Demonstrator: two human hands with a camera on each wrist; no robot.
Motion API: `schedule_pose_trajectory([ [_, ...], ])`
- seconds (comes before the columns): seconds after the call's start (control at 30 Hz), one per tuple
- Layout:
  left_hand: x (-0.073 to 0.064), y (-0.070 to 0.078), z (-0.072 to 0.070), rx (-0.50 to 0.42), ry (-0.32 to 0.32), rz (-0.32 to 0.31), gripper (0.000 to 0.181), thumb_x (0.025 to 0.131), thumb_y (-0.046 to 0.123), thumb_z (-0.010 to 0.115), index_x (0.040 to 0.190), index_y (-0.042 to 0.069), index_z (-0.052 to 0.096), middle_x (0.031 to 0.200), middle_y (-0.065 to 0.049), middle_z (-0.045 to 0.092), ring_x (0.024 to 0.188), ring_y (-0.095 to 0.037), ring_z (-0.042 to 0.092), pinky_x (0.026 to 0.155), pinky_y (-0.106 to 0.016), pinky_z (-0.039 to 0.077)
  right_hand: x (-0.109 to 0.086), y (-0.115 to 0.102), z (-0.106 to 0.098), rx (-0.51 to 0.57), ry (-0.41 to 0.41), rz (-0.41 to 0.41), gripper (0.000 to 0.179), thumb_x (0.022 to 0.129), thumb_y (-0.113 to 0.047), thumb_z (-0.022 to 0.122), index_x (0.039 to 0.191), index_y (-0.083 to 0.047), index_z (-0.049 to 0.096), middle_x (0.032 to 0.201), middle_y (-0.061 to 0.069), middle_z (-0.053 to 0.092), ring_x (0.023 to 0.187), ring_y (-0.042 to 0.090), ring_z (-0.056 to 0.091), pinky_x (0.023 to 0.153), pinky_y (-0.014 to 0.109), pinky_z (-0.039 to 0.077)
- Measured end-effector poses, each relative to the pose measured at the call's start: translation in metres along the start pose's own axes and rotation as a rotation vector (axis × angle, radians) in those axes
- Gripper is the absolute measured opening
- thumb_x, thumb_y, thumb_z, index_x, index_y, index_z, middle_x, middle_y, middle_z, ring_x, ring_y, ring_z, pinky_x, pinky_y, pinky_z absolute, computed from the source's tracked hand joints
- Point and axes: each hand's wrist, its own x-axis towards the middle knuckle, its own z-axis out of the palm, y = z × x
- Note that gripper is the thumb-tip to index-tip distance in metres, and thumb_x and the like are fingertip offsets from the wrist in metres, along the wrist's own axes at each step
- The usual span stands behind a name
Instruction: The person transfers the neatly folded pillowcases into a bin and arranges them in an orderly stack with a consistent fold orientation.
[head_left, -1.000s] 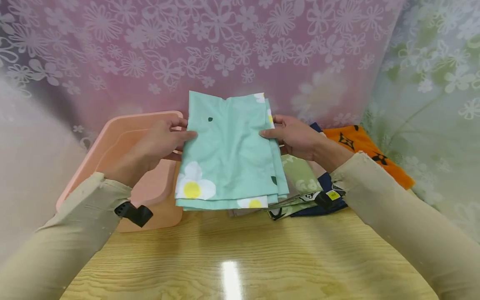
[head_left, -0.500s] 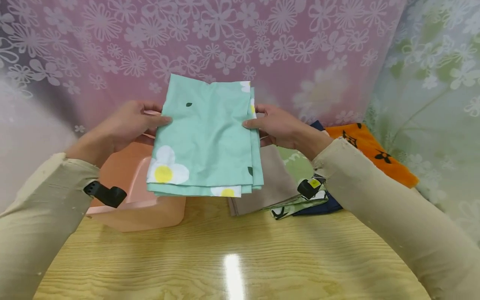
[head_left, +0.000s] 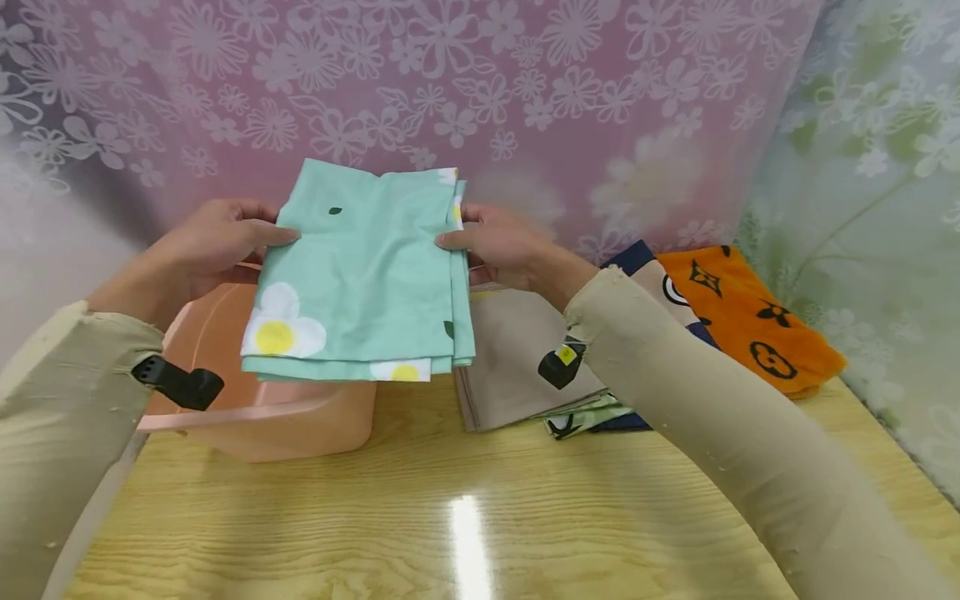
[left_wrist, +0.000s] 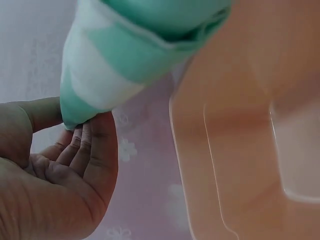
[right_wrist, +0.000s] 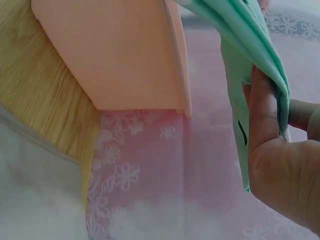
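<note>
A folded mint-green cloth (head_left: 360, 267) with white-and-yellow daisies hangs in the air between both hands, its layers loose at the lower edge. My left hand (head_left: 217, 246) pinches its left edge, thumb in front and fingers behind. On the opposite edge, my right hand (head_left: 510, 250) pinches the layers the same way. In the left wrist view, the cloth's corner sits between the thumb and fingers of the left hand (left_wrist: 70, 165). The right wrist view has fingers of the right hand (right_wrist: 285, 165) tucked among the layers. Below the cloth stands a peach plastic basin (head_left: 300, 425), partly covered by it.
A stack of folded fabrics lies right of the basin, a beige cloth (head_left: 517, 358) on top. Beyond it is an orange cloth (head_left: 750, 308) with black motifs. A pink floral curtain (head_left: 525, 100) hangs behind the wooden table (head_left: 375, 517).
Both hands have carried the mint-green cloth leftward, from between basin and stack to above the basin. More of the beige cloth now shows.
</note>
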Motion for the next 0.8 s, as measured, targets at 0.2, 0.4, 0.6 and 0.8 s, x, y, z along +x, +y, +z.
schedule_pose_trajectory([
  [0.2, -0.001, -0.014, -0.018, 0.037, 0.032, -0.007, 0.045, 0.093, 0.035, 0.062, 0.120, 0.003, 0.045, 0.089, 0.004, 0.060, 0.077, -0.014, 0.063, 0.071, -0.031, 0.055, 0.015, 0.003, 0.019, 0.050, -0.014, 0.001, 0.044, 0.096, -0.011, 0.059, 0.137, -0.008, 0.044, 0.112, 0.016, 0.064, 0.091, 0.030, 0.068, 0.075, 0.042, 0.055],
  [0.4, -0.004, -0.028, -0.038, 0.057, 0.031, -0.023, 0.045, 0.093, 0.036, 0.061, 0.121, 0.005, 0.043, 0.091, 0.004, 0.058, 0.078, -0.014, 0.061, 0.071, -0.030, 0.055, 0.029, 0.008, 0.036, 0.078, -0.033, 0.001, 0.042, 0.097, -0.009, 0.057, 0.136, -0.007, 0.045, 0.109, 0.017, 0.065, 0.086, 0.029, 0.069, 0.074, 0.042, 0.056],
  [0.6, -0.005, -0.045, -0.054, 0.082, 0.022, -0.035, 0.049, 0.095, 0.035, 0.059, 0.125, 0.004, 0.039, 0.094, 0.006, 0.058, 0.078, -0.013, 0.061, 0.071, -0.029, 0.055, 0.044, 0.011, 0.054, 0.072, -0.031, -0.006, 0.043, 0.096, -0.009, 0.058, 0.138, -0.008, 0.044, 0.105, 0.016, 0.067, 0.083, 0.026, 0.069, 0.070, 0.038, 0.057],
  [0.8, -0.002, -0.064, -0.070, 0.113, -0.011, -0.055, 0.053, 0.095, 0.038, 0.058, 0.127, 0.003, 0.036, 0.096, 0.007, 0.056, 0.081, -0.011, 0.060, 0.074, -0.029, 0.054, 0.054, 0.015, 0.069, 0.079, -0.043, 0.000, 0.041, 0.097, -0.009, 0.057, 0.136, -0.006, 0.047, 0.102, 0.014, 0.067, 0.076, 0.022, 0.068, 0.058, 0.029, 0.056],
])
